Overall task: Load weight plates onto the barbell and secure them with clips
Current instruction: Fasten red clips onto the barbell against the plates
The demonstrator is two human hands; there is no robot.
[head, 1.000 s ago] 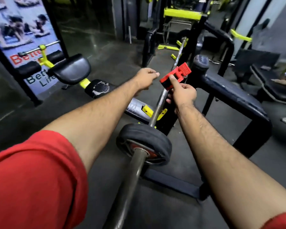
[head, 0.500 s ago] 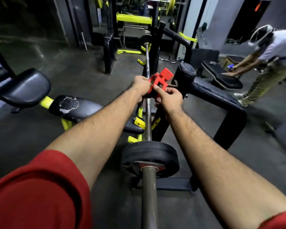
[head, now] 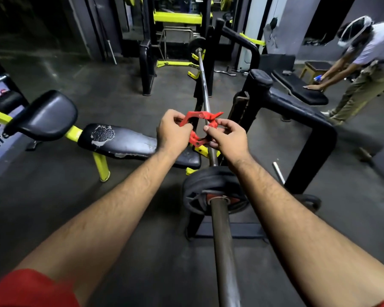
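A steel barbell (head: 222, 244) runs from the bottom of the view away toward a rack. Small black weight plates (head: 200, 191) sit on its near sleeve. Above the bar, beyond the plates, a red plastic clip (head: 197, 120) is held spread apart, its lever swung out. My left hand (head: 172, 132) grips the clip's left side. My right hand (head: 227, 138) pinches its right side and lower hinge. The bar passes behind the clip; whether the clip encircles it is unclear.
A worn black bench (head: 129, 142) with yellow legs lies left of the bar. A black padded frame (head: 297, 107) stands to the right. A person (head: 368, 63) in a white shirt bends over another bench at far right. Racks stand at the back.
Both hands have pulled the red clip apart from its closed shape. My head has steadied, with the bar now centred and the plates lower in view.
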